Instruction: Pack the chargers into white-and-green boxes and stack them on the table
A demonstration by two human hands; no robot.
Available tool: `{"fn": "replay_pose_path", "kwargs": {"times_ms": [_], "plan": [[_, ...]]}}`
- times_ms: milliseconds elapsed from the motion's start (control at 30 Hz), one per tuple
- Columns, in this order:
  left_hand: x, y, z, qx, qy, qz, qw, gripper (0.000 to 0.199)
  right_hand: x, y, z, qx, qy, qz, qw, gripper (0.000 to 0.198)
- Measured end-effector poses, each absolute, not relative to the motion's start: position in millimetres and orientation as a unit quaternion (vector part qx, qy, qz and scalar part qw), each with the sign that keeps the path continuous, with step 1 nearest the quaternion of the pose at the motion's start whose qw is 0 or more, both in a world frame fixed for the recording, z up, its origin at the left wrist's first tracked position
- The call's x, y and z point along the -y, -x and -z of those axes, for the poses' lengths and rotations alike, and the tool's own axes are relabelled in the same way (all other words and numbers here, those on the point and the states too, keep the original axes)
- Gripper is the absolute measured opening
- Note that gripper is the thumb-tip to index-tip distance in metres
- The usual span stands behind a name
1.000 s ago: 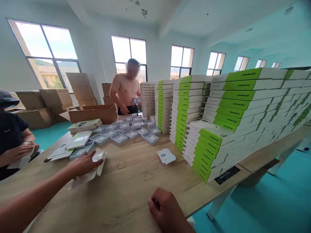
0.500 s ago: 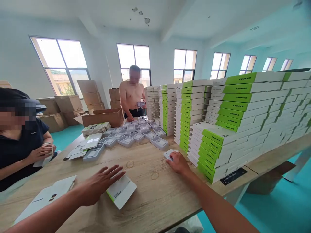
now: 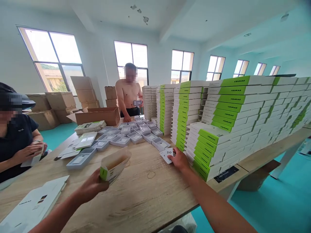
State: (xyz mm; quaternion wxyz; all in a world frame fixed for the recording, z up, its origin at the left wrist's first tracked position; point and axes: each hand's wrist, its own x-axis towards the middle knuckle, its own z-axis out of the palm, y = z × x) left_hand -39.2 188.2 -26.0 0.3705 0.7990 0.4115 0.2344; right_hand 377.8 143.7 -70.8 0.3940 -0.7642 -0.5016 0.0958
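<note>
"What does the left hand [image 3: 93, 187] have?"

"An open carton [image 3: 114, 171], lifted above the desk [image 3: 136, 204], with fingers and thumb closed around its green end."

"Why that end?"

"Probably because it leaves the mouth unobstructed; the opening tilts upward."

"And the right hand [image 3: 179, 158]?"

"It pinches a white card [image 3: 167, 156] by the edge, just beside the nearest box stack [image 3: 206, 155]. I can't tell whether more cards lie underneath, or whether it's off the desk."

"Why the edge?"

"My guess is that something so thin is easiest to catch there, and most of the printed face is left uncovered."

"The grey trays [image 3: 120, 140] beyond?"

"Scattered, some overlapping, likely so that each is within reach. The flat cartons [image 3: 36, 204] at lower left overlap too, presumably to save room."

"How does the open one look?"

"White outside, tan inside, bright green at the gripped end, with walls that seem to be thin board. Its print is too small to read."

"The card?"

"White, with a dark bracket-like symbol."
</note>
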Motion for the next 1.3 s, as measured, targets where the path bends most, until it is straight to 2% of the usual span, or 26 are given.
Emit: {"fn": "replay_pose_path", "kwargs": {"times_ms": [67, 133, 200, 300, 367, 433, 533, 767, 933, 1067, 1200, 1233, 1300], "plan": [[-185, 32, 46, -0.419, -0.714, -0.322, 0.460, 0.083, -145, -374, 67, 0.502, 0.749, -0.093, 0.423, 0.044], [-180, 21, 63, -0.421, -0.657, -0.381, 0.496, 0.088, -144, -370, 62, 0.502, 0.730, -0.094, 0.455, 0.041], [-174, 11, 72, -0.417, -0.660, -0.389, 0.489, 0.086, -137, -361, 55, 0.500, 0.707, -0.100, 0.490, 0.034], [-167, 4, 67, -0.382, -0.739, -0.377, 0.408, 0.077, -113, -333, 38, 0.506, 0.652, -0.145, 0.546, 0.036], [-167, 5, 59, -0.347, -0.789, -0.374, 0.342, 0.068, -90, -308, 23, 0.511, 0.571, -0.280, 0.578, 0.040], [-168, 7, 53, -0.317, -0.821, -0.368, 0.300, 0.065, -68, -280, 6, 0.505, 0.491, -0.481, 0.523, 0.040], [-170, 7, 51, -0.299, -0.844, -0.352, 0.272, 0.068, -53, -242, -15, 0.467, 0.464, -0.597, 0.457, 0.038], [-175, 9, 66, -0.299, -0.869, -0.323, 0.225, 0.069, -77, -205, -16, 0.437, 0.469, -0.578, 0.505, 0.039], [-178, 12, 66, -0.317, -0.872, -0.324, 0.186, 0.072, -91, -222, -12, 0.448, 0.516, -0.531, 0.501, 0.029], [-177, 8, 63, -0.329, -0.870, -0.310, 0.198, 0.077, -93, -221, -17, 0.449, 0.525, -0.517, 0.505, 0.031], [-176, 7, 60, -0.346, -0.843, -0.334, 0.241, 0.071, -97, -215, -17, 0.471, 0.476, -0.533, 0.517, 0.036], [-176, 8, 59, -0.349, -0.834, -0.343, 0.255, 0.070, -105, -220, -16, 0.505, 0.500, -0.495, 0.501, 0.035], [-176, 10, 57, -0.354, -0.816, -0.361, 0.280, 0.069, -132, -240, -12, 0.579, 0.597, -0.339, 0.439, 0.035]]}}
